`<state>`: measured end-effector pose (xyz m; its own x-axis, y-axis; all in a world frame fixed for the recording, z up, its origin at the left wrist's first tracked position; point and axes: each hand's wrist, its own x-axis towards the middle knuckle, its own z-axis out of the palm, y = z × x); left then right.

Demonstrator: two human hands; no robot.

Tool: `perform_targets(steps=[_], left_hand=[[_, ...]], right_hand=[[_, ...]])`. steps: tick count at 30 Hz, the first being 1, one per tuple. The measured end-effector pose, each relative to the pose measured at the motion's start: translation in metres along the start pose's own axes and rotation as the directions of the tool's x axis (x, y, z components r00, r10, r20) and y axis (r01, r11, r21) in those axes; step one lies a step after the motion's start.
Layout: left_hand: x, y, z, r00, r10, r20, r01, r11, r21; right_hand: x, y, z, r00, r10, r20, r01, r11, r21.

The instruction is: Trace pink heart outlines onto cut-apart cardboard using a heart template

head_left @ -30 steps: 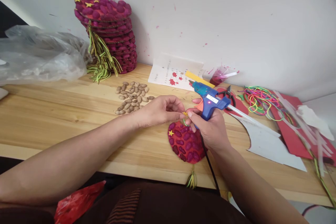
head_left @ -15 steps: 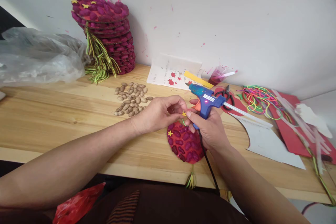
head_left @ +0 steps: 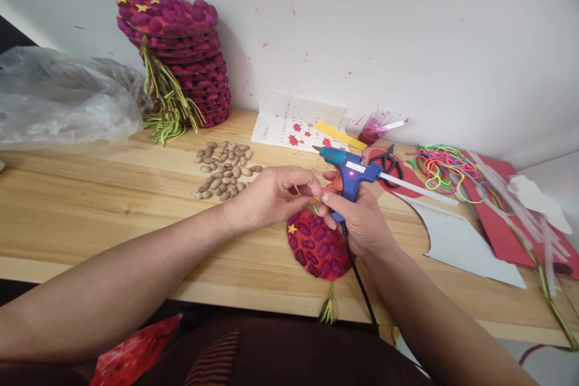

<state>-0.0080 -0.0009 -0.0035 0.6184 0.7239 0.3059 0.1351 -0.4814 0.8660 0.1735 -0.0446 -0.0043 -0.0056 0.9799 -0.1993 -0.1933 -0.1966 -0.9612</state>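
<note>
My right hand point(head_left: 368, 226) is wrapped round a blue hot glue gun point(head_left: 351, 176), whose nozzle points up and left and whose small light glows pink. A clear glue stick point(head_left: 418, 187) juts from its back. With its fingertips closed, my left hand point(head_left: 274, 196) pinches a small yellow star point(head_left: 316, 198), mostly hidden, against the right thumb and fingers. Below both hands lies a round red disc point(head_left: 315, 243) covered in purple-dyed peanuts. A yellow star point(head_left: 292, 228) sits on its left edge, and a green-yellow tassel point(head_left: 329, 310) hangs over the table's front edge.
Loose peanuts point(head_left: 226, 172) lie left of my hands. Behind them stand a purple peanut lantern point(head_left: 194, 66) and a plastic bag point(head_left: 67, 102). Paper with red stars point(head_left: 280, 117), a yellow strip point(head_left: 341, 135), a dye cup point(head_left: 376, 128), pliers point(head_left: 389, 163) and coloured cords point(head_left: 446, 169) surround the glue gun.
The yellow star between my fingertips has turned and shows less of its face. The glue gun has shifted slightly left in the view, along with a small camera movement.
</note>
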Motion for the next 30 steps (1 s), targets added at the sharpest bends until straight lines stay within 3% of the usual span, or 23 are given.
perform_targets(steps=[5,9,17,21,26,30], left_hand=[[0.000,0.001,0.000,0.999,0.026,-0.021,-0.025,0.998,0.056],[0.001,0.002,-0.001,0.999,-0.022,-0.046,0.025,0.997,0.077],[0.006,-0.003,-0.007,0.973,-0.227,-0.029,0.221,0.965,-0.141],[0.007,-0.007,-0.011,0.947,-0.317,0.049,0.318,0.908,-0.273],[0.008,-0.004,-0.014,0.860,-0.464,0.213,0.509,0.749,-0.424],[0.007,-0.004,-0.012,0.849,-0.482,0.215,0.521,0.699,-0.489]], right_hand=[[0.000,0.000,0.001,1.000,0.004,-0.020,-0.004,1.000,0.006],[0.000,0.001,0.000,0.999,-0.011,-0.038,0.011,1.000,0.006],[0.002,-0.002,0.002,0.991,-0.024,-0.133,0.027,0.999,0.024],[0.002,-0.001,0.000,0.989,-0.077,-0.122,0.076,0.997,-0.019],[0.002,0.004,-0.003,0.985,-0.148,-0.091,0.145,0.989,-0.038],[0.001,0.007,-0.003,0.993,-0.120,-0.020,0.120,0.992,-0.024]])
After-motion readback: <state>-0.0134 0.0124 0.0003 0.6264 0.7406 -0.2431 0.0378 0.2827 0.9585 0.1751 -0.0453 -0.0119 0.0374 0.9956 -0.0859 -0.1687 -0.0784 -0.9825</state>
